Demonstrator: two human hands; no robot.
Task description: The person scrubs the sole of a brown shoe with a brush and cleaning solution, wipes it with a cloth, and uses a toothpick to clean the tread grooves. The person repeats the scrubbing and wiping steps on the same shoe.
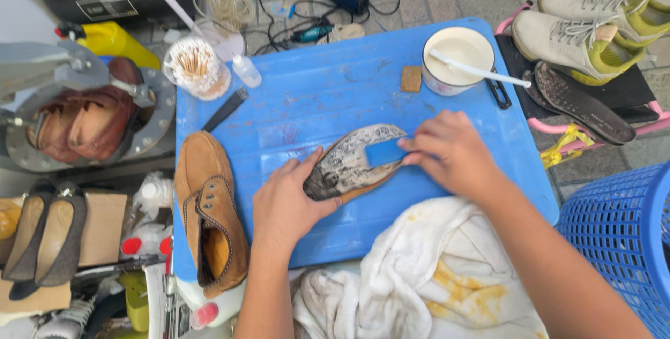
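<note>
A shoe lies sole-up (352, 161) in the middle of the blue plastic board (328, 95); its sole is covered in grey-white foam. My left hand (286, 203) presses down on the heel end of that shoe. My right hand (453, 154) grips a small blue brush (386, 151) whose head rests on the toe half of the sole. A second tan suede shoe (208, 213) lies upright along the board's left edge, just left of my left hand.
A white bowl of cream liquid with a white brush (457, 60) stands at the board's far right. A stained white towel (433, 276) lies near me. A jar of cotton swabs (195, 67), a small bottle (246, 71), pale sneakers (579, 39), a blue basket (621, 234) surround.
</note>
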